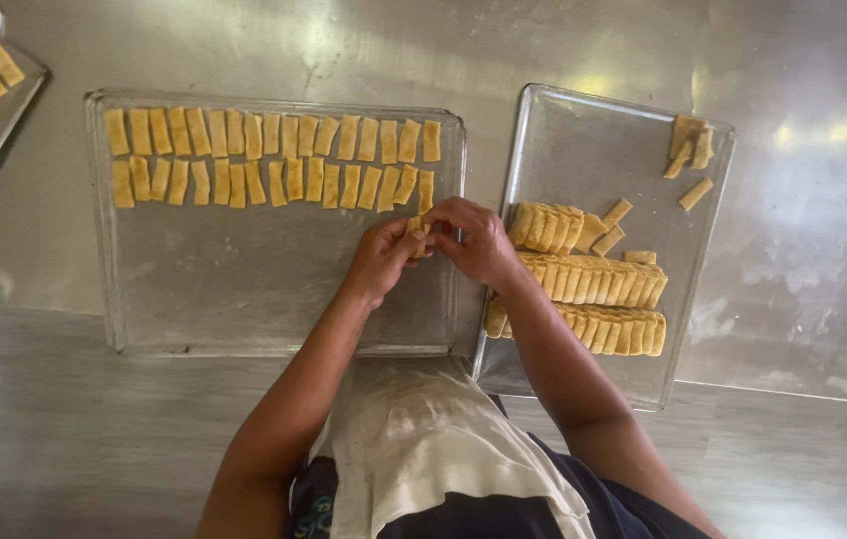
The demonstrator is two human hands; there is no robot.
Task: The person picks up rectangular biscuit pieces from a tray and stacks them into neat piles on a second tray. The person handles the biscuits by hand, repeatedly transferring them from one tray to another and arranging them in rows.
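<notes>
Here, left hand point(380, 257) and right hand point(481, 240) pinch one dough piece point(415, 226) with curled fingers above the left tray point(274, 339), stacked strips point(591, 279) at three o'clock.

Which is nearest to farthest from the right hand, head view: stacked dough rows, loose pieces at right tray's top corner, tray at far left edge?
From the right hand:
1. Stacked dough rows, just to its right.
2. Loose pieces, right tray's top corner.
3. Far-left tray, across the table.
</notes>
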